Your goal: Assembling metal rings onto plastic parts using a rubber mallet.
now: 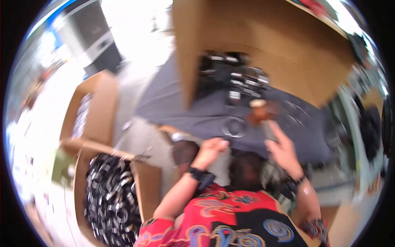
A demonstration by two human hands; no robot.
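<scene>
nearest, red and black patterned top (214,206); to its left an open cardboard carton (149,191) heaped with black-and-silver pieces (110,201). left hand (210,153), dark watch (201,177) at the wrist, is up near the front edge of the grey cloth-covered table (164,101), fingers curled in; blur, cannot tell if its grip pinches anything. right hand (284,151) has its grip closed round the handle of a brown-headed mallet (263,112), head up over the table's middle, smeared. mallet probably stiff, head-heavy, hard to damage; best held low on the handle, well clear of the head. just left of it a thin metal ring (233,127) lies flat on the cloth, looks light, rigid, maybe slick; pick up by the rim. more blurry hoops (294,113) right of the mallet. farther back, a pile of black-and-silver parts (234,76) beside the inner wall of a big cardboard box (271,37).
</scene>
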